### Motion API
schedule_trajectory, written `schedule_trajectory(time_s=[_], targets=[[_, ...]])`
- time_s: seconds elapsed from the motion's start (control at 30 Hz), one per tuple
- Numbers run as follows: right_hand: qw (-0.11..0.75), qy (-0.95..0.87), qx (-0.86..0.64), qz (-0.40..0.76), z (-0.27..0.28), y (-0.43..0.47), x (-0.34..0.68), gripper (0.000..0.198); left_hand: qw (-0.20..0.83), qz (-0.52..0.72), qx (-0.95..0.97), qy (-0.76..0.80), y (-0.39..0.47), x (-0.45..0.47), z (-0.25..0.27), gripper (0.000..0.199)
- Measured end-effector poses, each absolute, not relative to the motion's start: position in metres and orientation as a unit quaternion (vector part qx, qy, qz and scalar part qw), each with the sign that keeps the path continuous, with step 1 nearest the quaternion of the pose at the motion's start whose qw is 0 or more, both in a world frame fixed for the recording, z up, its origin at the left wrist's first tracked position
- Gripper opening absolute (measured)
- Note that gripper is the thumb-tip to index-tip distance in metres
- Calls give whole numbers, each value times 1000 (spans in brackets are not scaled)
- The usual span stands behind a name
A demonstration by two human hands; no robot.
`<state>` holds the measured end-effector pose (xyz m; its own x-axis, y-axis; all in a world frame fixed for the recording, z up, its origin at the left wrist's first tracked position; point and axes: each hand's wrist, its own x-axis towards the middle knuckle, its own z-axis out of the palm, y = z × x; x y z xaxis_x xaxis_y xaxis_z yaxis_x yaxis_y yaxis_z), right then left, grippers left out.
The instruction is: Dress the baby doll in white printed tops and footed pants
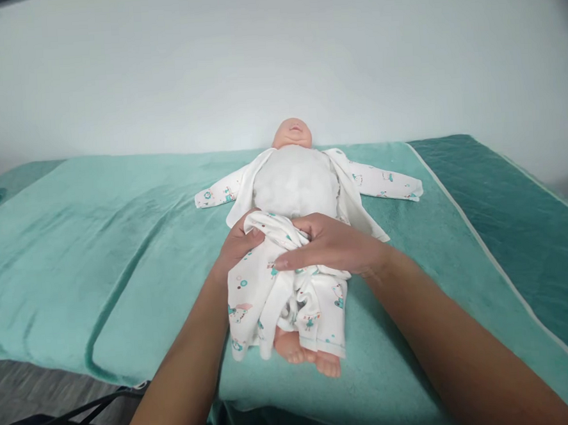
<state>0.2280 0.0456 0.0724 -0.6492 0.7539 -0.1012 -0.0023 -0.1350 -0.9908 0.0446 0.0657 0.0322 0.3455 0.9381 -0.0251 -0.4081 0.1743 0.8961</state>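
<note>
"Holding what in the left hand [240, 244]?"
"Gripping printed pants [250, 285], bunched at the top."
"And with the right hand [336, 242]?"
"Gripping the same pants from the other side, thumb laid across the print."
"Showing below?"
"Bare feet [328, 365], just under the cloth."
"And beyond?"
"On a green blanket [135, 228], a doll [294, 180] on its back, shirt [385, 182] open, sleeves spread wide."

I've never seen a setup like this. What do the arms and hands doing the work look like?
They're a person's. The bare, ungloved left hand and bare, ungloved right hand show no rings. The smooth left forearm and right forearm are uncovered: no sleeve, watch, bracelet, cable or marking shows.
</note>
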Motion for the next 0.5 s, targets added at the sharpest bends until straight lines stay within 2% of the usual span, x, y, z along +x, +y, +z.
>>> schedule_trajectory(time_s=[0.2, 0.4, 0.5], targets=[[421, -431, -307, 737, 58, 45, 223, 27, 711, 424, 459, 323, 67, 44, 37, 45], [464, -422, -310, 714, 58, 44, 219, 31, 719, 347, 517, 309, 67, 34, 35, 49], [460, -452, -314, 697, 57, 43, 219, 32, 726, 357, 496, 314, 63, 35, 32, 45]])
